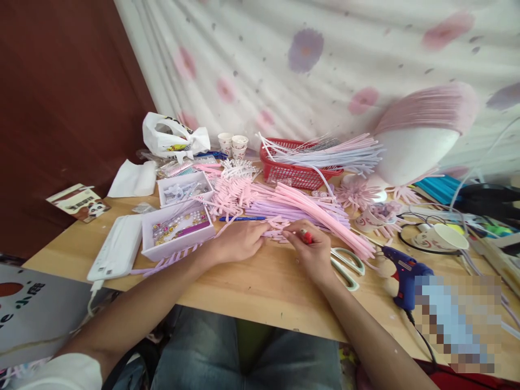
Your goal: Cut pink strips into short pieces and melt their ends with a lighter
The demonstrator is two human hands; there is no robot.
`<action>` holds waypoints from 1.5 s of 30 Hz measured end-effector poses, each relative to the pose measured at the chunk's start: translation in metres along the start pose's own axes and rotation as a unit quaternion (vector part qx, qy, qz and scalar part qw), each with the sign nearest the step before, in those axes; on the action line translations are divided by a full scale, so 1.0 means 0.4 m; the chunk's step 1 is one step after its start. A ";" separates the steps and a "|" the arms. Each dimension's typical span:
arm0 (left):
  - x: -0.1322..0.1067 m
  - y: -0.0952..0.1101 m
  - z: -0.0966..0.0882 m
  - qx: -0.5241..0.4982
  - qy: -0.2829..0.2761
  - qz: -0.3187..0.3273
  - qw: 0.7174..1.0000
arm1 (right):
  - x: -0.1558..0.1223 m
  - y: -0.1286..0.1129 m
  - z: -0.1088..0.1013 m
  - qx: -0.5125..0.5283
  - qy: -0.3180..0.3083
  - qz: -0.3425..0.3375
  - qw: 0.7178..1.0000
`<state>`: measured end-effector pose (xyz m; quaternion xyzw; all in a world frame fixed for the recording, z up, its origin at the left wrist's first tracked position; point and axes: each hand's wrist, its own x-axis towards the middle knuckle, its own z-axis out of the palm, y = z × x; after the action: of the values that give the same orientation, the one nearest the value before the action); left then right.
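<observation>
My left hand (244, 238) rests low over the table with its fingers together at short pink and purple pipe cleaner pieces (278, 223); it seems to pinch one of them. Facing it, my right hand (312, 252) is closed, with a small red-ended object (305, 236) showing between thumb and palm; the rest of that object is hidden. Its fingertips are at the same short pieces. Just beyond lie bundles of long pink pipe cleaners (320, 216) and purple pipe cleaners (264, 208). Scissors (350, 265) with pale green handles lie beside my right wrist.
A blue glue gun (406, 271) stands at the right, near a paper cup (441, 238). At the back are a red basket (300, 177) of pipe cleaners and a white head form (418, 146). White boxes (179, 246) of beads and a power bank (116, 246) lie left.
</observation>
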<state>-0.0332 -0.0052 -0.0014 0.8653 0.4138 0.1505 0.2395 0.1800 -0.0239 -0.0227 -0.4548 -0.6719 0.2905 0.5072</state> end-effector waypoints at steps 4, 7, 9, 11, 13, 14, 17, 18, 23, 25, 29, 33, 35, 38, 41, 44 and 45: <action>-0.001 -0.004 -0.014 0.000 -0.007 0.015 1.000 | 0.020 0.048 -0.012 0.031 0.100 0.105 0.989; -0.001 -0.003 -0.015 -0.047 -0.020 0.041 0.998 | 0.031 0.067 -0.013 0.038 0.111 0.131 0.984; -0.001 -0.006 -0.013 -0.073 -0.039 0.044 0.996 | 0.034 0.070 -0.013 0.029 0.102 0.131 0.986; -0.001 -0.009 -0.012 -0.091 -0.051 0.031 0.994 | 0.034 0.069 -0.012 0.018 0.091 0.130 0.987; -0.001 -0.009 -0.013 -0.105 -0.055 0.023 0.993 | 0.032 0.068 -0.012 0.015 0.080 0.132 0.988; -0.001 -0.007 -0.014 -0.106 -0.057 0.027 0.992 | 0.031 0.067 -0.012 0.016 0.075 0.132 0.988; 0.000 0.001 -0.017 -0.090 -0.062 0.049 0.993 | 0.028 0.064 -0.013 0.017 0.069 0.133 0.989; 0.001 0.003 -0.017 -0.080 -0.058 0.051 0.994 | 0.028 0.064 -0.014 0.016 0.069 0.135 0.988; 0.007 -0.013 -0.011 -0.076 -0.033 0.050 0.995 | 0.028 0.064 -0.017 0.006 0.077 0.137 0.988; 0.007 -0.023 -0.009 -0.082 -0.030 0.056 0.995 | 0.028 0.064 -0.018 0.005 0.077 0.139 0.987; 0.006 -0.027 -0.015 -0.116 -0.009 0.054 0.992 | 0.026 0.061 -0.018 0.025 0.071 0.151 0.986; 0.016 -0.028 -0.021 -0.169 0.075 -0.016 0.983 | 0.027 0.058 -0.019 0.068 0.068 0.162 0.982; 0.026 -0.034 -0.020 -0.186 0.136 -0.046 0.972 | 0.028 0.058 -0.017 0.092 0.072 0.166 0.979; 0.046 -0.037 -0.011 -0.230 0.149 -0.050 0.960 | 0.030 0.049 -0.009 0.119 0.073 0.182 0.973; 0.068 -0.027 0.003 -0.279 0.103 -0.044 0.954 | 0.033 0.027 0.001 0.142 0.069 0.201 0.967; 0.084 -0.012 0.014 -0.306 0.111 -0.032 0.945 | 0.041 0.005 0.007 0.165 0.081 0.210 0.960; 0.087 -0.008 0.016 -0.307 0.125 -0.030 0.943 | 0.043 0.001 0.007 0.170 0.085 0.211 0.959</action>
<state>-0.0110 0.0220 -0.0065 0.7110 0.4004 0.3700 0.4442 0.1761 -0.0078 -0.0169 -0.5166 -0.4553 0.4612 0.5596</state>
